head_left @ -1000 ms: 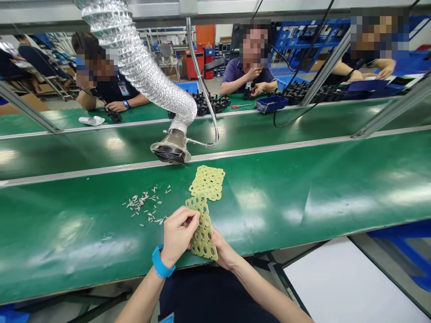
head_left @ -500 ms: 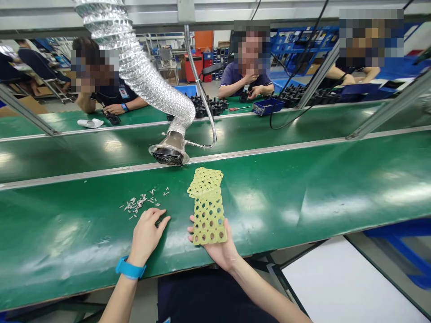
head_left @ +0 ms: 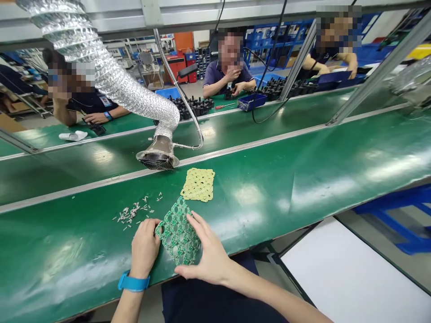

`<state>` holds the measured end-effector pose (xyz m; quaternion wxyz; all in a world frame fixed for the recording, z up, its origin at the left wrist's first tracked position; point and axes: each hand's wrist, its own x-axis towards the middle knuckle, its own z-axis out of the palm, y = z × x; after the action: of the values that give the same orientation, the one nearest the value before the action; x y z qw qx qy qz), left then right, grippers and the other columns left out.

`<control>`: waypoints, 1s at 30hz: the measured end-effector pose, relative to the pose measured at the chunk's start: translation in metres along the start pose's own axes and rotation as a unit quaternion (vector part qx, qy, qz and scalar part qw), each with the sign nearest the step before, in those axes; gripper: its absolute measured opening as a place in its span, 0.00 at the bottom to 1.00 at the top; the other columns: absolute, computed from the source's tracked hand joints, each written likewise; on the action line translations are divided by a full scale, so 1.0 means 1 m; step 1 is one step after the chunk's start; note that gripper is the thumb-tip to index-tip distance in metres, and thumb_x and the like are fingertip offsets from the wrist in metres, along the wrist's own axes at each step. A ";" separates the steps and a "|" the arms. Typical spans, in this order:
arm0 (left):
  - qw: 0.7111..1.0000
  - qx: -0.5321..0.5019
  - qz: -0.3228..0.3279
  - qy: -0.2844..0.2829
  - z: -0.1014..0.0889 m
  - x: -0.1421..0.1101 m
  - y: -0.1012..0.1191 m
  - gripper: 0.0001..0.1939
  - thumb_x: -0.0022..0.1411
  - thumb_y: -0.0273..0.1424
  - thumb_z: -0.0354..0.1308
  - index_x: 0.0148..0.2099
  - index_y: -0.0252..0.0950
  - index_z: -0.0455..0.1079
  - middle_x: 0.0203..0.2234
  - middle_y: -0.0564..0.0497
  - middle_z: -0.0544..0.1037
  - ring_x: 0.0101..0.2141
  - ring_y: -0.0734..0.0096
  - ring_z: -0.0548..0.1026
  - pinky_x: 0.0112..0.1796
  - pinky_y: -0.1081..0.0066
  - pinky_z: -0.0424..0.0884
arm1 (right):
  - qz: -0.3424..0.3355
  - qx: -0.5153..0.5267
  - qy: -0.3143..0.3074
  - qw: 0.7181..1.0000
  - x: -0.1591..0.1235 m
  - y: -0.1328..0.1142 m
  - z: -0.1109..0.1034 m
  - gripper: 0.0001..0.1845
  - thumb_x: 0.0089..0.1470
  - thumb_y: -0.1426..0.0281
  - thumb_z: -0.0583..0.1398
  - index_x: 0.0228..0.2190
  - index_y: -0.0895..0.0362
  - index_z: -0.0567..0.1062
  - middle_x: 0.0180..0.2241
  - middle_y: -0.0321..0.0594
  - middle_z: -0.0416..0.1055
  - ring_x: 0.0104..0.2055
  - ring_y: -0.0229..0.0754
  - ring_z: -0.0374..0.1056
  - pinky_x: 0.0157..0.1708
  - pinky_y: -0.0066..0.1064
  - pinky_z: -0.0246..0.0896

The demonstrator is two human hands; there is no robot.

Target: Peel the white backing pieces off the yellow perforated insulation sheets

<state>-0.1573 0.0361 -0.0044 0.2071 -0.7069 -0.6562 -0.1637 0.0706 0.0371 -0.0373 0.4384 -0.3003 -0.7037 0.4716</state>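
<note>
A green circuit board panel (head_left: pixel 178 231) with rows of round holes is tilted above the near edge of the bench, its green face toward me. My right hand (head_left: pixel 208 251) grips it along the right side, thumb at the lower corner and fingers at the upper edge. At the left corner, my left hand (head_left: pixel 146 244), with a blue wristband, pinches the panel; its fingertips are partly hidden. Just beyond the panel, yellow-green perforated boards (head_left: pixel 198 185) lie flat on the bench. Small pale pieces (head_left: pixel 129 213) are scattered beyond my left hand.
A silver flexible duct (head_left: pixel 124 85) hangs down to a fan hood (head_left: pixel 158 154) above the green bench (head_left: pixel 256 193). Co-workers (head_left: pixel 229 67) sit across, near black parts and a blue bin (head_left: pixel 251 102). A white board (head_left: pixel 353 273) is at the lower right.
The perforated panel has been turned over from its yellow-green side to its green side and moved left. My left hand has closed on its corner. The view has shifted to the right.
</note>
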 end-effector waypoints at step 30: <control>0.872 -0.422 -0.224 0.104 -0.016 0.007 0.054 0.17 0.62 0.43 0.57 0.44 0.36 0.73 0.36 0.45 0.81 0.36 0.63 0.80 0.39 0.66 0.77 | 0.042 0.527 -0.026 0.848 0.017 0.010 -0.014 0.43 0.46 0.42 0.60 0.57 0.53 0.65 0.60 0.54 0.61 0.51 0.55 0.68 0.51 0.51 0.60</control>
<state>-0.1021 0.0312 0.0089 -0.0865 -0.5400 -0.6400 -0.5397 0.0760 0.0603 -0.0390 0.4921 -0.0414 -0.3472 0.7972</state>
